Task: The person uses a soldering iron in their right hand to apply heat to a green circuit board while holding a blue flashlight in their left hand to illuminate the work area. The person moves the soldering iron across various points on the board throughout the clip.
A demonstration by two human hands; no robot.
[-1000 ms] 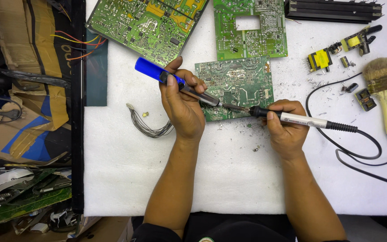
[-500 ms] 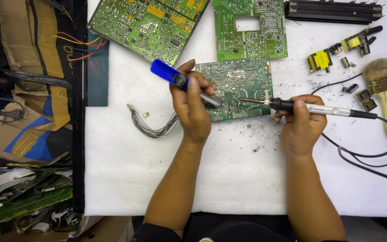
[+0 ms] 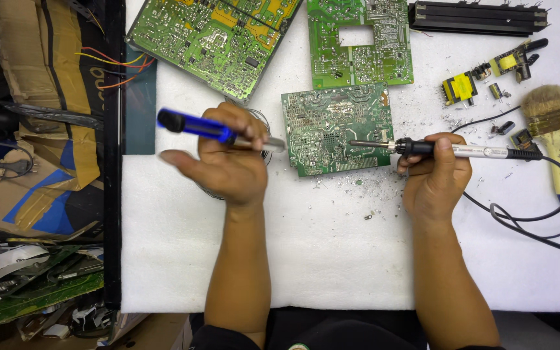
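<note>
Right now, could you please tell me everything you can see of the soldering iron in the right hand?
The soldering iron is a slim pen-shaped tool lying almost level, tip pointing left. It has a thin metal tip, a black collar, a pale grey barrel and a black rear end from which a black cord loops over the white mat. The right hand grips it near the collar. Its tip lies over the right edge of the small green circuit board; contact cannot be told.

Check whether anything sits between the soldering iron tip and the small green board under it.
Nothing visible does. The soldering iron in the right hand has its tip over the small green board, whose face there is bare. The left hand holds the blue desoldering pump off the board's left edge.
</note>
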